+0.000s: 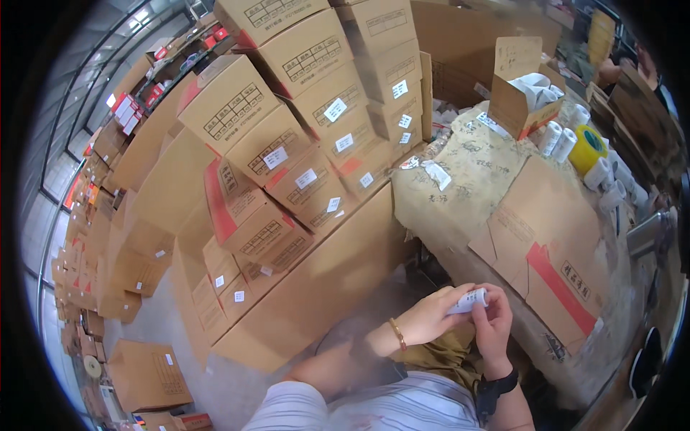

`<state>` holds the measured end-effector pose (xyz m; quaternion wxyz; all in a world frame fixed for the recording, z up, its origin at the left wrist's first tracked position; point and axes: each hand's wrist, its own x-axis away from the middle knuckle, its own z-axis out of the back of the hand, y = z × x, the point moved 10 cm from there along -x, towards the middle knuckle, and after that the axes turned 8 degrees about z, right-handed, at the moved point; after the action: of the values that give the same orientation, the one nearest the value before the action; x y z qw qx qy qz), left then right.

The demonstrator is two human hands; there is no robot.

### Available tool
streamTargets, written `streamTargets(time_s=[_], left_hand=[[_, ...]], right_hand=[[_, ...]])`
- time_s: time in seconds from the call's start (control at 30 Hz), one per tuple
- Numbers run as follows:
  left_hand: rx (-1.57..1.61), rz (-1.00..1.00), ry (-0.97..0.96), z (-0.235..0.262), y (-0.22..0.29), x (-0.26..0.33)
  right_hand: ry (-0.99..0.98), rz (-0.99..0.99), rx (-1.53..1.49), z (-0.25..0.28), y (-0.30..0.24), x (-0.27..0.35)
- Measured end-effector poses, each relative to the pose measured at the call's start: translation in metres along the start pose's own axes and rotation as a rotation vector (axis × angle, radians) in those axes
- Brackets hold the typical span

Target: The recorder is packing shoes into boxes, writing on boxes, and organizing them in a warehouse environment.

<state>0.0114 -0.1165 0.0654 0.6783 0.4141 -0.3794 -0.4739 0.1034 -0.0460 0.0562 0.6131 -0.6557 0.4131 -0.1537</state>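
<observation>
A small white roll of printed labels [467,301] is held in front of my body, level with the near edge of the worktable. My left hand [433,314] wraps its fingers around the roll's left end. The fingers of my right hand [494,325] pinch its right end and lower side. Both hands are closed on this one roll. Part of it is hidden behind the fingers. To the right of my hands a flattened brown carton [550,244] with a red stripe lies on the worktable [449,205].
Labelled cartons [309,65] are stacked inside a large open carton [316,287] on the left. On the table's far side stand an open box [528,108] of white rolls, a yellow tape roll [588,149] and loose rolls [559,141]. Another person's hand [647,68] shows at far right.
</observation>
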Motion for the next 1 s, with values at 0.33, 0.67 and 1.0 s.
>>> streamTargets(time_s=[0.33,0.67,1.0], left_hand=[[0.510,0.086,0.114,0.017,-0.009,0.000],[0.192,0.125,0.182,0.007,-0.015,0.000],[0.616,0.282,-0.173,-0.029,-0.023,-0.004]], right_hand=[[0.157,0.015,-0.136,0.021,-0.011,0.003],[0.139,-0.123,-0.118,0.019,-0.005,0.009],[0.145,0.055,0.052,0.032,-0.021,0.007]])
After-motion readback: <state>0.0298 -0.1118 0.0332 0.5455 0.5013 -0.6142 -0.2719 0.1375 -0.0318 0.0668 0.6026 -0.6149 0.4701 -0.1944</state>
